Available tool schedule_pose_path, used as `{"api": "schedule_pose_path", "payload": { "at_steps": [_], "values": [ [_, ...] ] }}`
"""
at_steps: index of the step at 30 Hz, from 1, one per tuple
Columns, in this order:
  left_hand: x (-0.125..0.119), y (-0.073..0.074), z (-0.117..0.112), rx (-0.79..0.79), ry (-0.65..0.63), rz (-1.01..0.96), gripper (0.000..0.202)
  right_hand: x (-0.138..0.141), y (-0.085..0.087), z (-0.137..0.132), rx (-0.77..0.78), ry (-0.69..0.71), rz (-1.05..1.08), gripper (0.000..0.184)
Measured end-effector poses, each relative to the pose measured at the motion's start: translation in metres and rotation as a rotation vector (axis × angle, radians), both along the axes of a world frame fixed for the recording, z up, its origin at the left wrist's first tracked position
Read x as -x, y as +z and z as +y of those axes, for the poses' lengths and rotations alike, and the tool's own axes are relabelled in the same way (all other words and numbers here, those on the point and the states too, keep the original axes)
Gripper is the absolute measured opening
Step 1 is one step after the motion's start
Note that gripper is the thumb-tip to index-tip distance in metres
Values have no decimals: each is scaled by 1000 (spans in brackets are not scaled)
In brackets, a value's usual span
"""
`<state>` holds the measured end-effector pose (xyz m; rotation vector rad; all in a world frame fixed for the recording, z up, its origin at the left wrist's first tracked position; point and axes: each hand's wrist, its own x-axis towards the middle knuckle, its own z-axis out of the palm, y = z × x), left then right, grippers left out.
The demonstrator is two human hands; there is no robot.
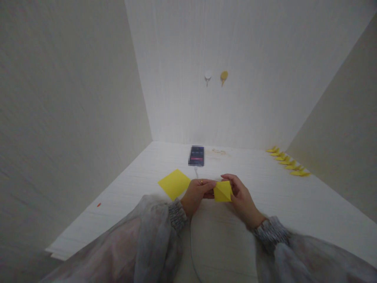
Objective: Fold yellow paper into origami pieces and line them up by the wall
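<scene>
A small folded piece of yellow paper [222, 191], squarish with a diagonal crease, is held up between my two hands over the white table. My left hand [196, 193], with a ring on one finger, pinches its left edge between thumb and fingers. At the right edge, my right hand [242, 198] touches the paper with its thumb and some fingers, the index finger raised behind it. Part of the right fingers is hidden by the paper. Beside my left hand, a flat yellow sheet [173, 183] lies on the table.
A phone-like device [196, 156] with a blurred screen lies near the back wall, a white cable [192, 247] running toward me. Several folded yellow paper pieces [287, 161] form a row at the right. Two hooks, one white [207, 75] and one yellow [224, 76], are on the wall.
</scene>
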<state>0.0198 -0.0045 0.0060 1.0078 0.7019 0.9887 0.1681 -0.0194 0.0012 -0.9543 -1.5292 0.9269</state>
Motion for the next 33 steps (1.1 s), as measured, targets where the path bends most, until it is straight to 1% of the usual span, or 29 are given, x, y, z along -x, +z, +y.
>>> {"api": "schedule_pose_path", "payload": {
  "at_steps": [2,4,6,10,14,19,24,28,33],
  "values": [
    [0,-2,2,-6,42,12,31,-1,2,0,34,11,90,30],
    [1,-2,2,-19,91,41,29,-2,3,1,66,-1,133,23],
    [1,-2,2,-57,124,86,27,-1,3,3,111,-28,131,21],
    [2,-3,1,-188,118,190,27,3,-2,8,244,-29,97,18],
    [3,-4,1,-248,122,258,27,5,-5,10,278,-46,39,18],
    [1,-5,2,-197,81,172,28,4,-2,8,233,-63,5,19],
    [0,-8,3,-173,80,156,27,5,-1,6,203,-65,-7,18],
    [1,-7,2,-158,56,130,25,5,2,4,201,-39,33,16],
    [0,-4,2,-98,119,141,20,7,6,0,231,-25,145,14]
  ]
}}
